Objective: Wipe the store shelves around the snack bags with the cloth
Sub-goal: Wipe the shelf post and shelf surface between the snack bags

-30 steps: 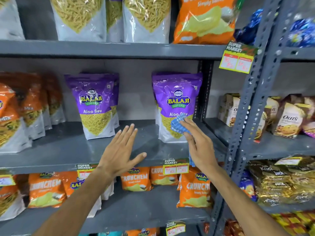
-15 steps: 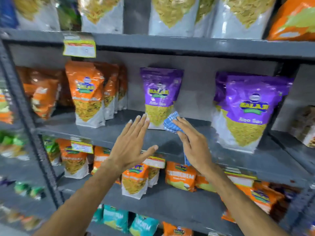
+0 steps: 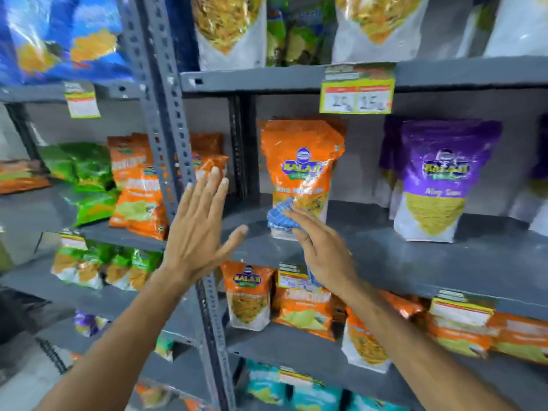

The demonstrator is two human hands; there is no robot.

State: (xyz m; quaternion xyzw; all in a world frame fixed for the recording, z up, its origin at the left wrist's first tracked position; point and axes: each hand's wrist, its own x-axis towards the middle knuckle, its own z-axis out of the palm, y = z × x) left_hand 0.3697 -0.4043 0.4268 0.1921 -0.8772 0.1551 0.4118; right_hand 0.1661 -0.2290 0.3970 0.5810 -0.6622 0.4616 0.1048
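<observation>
The right hand pinches a bunched blue checked cloth against the grey metal shelf by an orange foil snack bag, probably to wipe around it, while the left hand hovers flat and empty (likely ready to steady bags).

Cloth: blue with fine pale stripes. Shelf: flat grey, as is the post. Bag behind cloth: orange top, white base. Right bag: purple over white. Far-left packs: green. Price tag: yellow, red bands.

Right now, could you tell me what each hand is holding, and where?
The right hand pinches the bunched blue cloth at its lower right edge; the left hand is open, holding nothing.
</observation>
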